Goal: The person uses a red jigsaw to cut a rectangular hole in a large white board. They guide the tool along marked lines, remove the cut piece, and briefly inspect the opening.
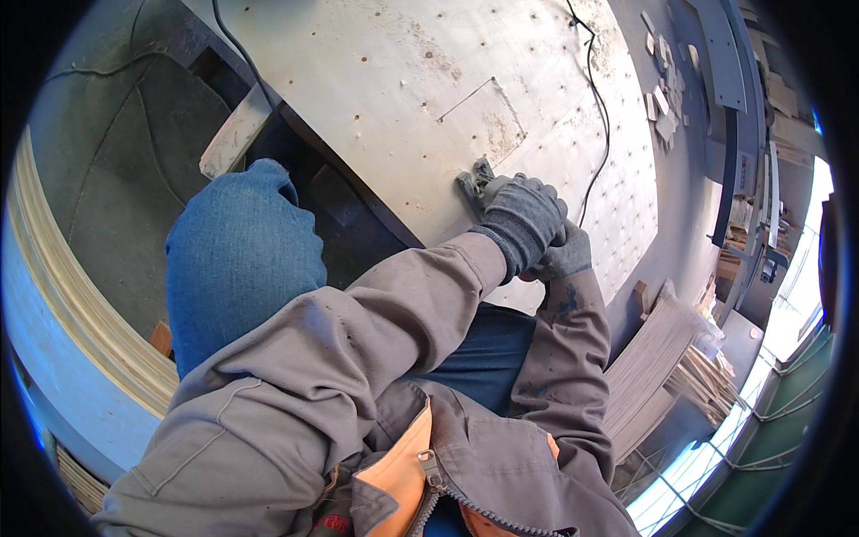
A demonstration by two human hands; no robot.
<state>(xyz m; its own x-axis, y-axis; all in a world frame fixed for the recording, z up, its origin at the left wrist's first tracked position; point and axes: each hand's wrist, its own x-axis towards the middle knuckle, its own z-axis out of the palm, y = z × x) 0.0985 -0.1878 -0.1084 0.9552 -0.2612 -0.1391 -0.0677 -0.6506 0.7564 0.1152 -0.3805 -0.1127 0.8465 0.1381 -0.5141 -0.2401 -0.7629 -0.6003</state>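
A corded power tool, by its foot and head a jigsaw [481, 170], rests on a large pale wooden panel [394, 98]. My gloved left hand [523, 215] wraps over its body from above. Just behind and to the right, my gloved right hand [568, 252] is closed round its rear end, partly covered by the left hand. Most of the jigsaw's body and its blade are hidden beneath the gloves. Thin dark lines form an angled corner on the panel ahead of the tool. Small holes or dots in rows mark the surface.
A black cord [607, 134] runs across the panel toward my hands; another cable [234, 40] crosses the far-left edge. My bent knee [242, 233] is beside the panel. Wood offcuts [664, 98] lie on the floor at right, near stacked boards [649, 358]. Panels [80, 304] curve along the left.
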